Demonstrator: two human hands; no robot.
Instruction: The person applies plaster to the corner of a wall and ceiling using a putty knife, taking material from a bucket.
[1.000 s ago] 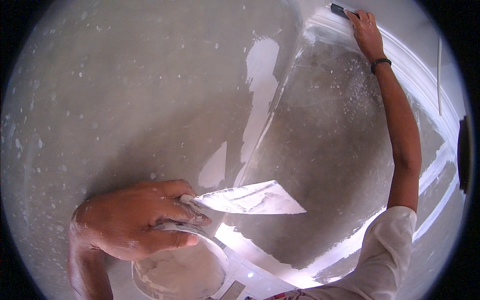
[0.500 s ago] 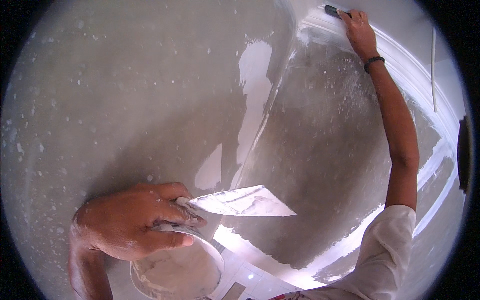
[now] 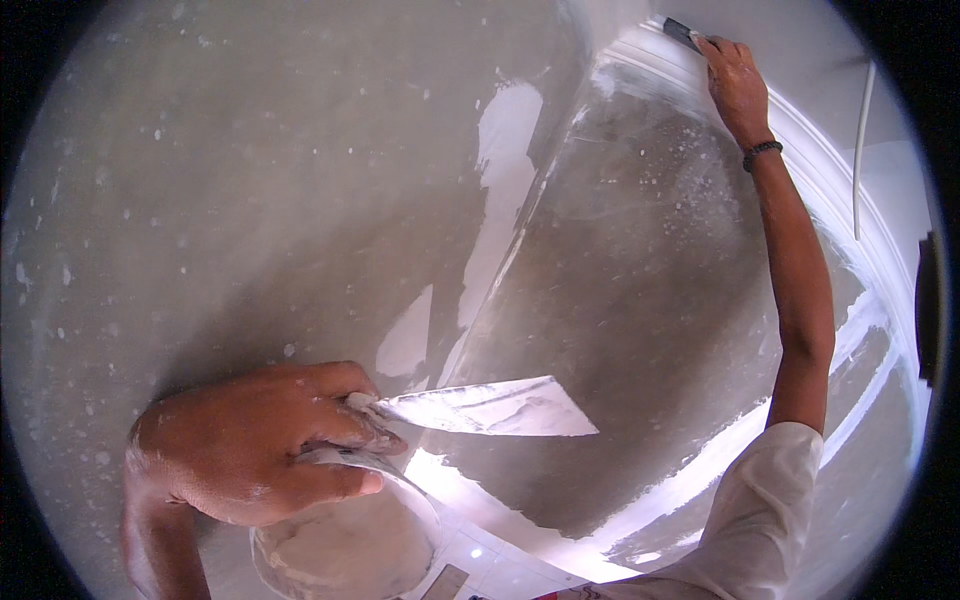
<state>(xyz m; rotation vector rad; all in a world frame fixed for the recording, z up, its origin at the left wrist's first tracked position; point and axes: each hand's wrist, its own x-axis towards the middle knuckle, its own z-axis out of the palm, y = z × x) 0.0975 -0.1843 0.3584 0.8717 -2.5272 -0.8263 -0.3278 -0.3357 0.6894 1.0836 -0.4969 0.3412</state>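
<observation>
My left hand (image 3: 255, 440) is closed at the lower left, its fingers gripping a putty knife (image 3: 500, 408) and the rim of a round tub (image 3: 425, 505) together. The knife's wide blade is smeared with white compound and points right. Inside the tub lies pale compound (image 3: 340, 550). High at the upper right, my right arm is stretched out. My right hand (image 3: 738, 90) pinches a small dark flat scraper (image 3: 682, 35), whose end is at the white ceiling moulding (image 3: 650, 58) near the corner. Firm contact there is hard to tell.
Two grey plaster walls (image 3: 640, 270) meet at a corner, with white compound patches (image 3: 505, 160) beside it. White bands (image 3: 690, 480) cross the right wall. A pale cable (image 3: 860, 160) hangs from the ceiling, and a dark object (image 3: 928, 310) is at the right rim.
My right hand and the dark scraper have shifted slightly right and down in the picture, and the scraper is tilted more. The left hand keeps its hold; the view has moved a little.
</observation>
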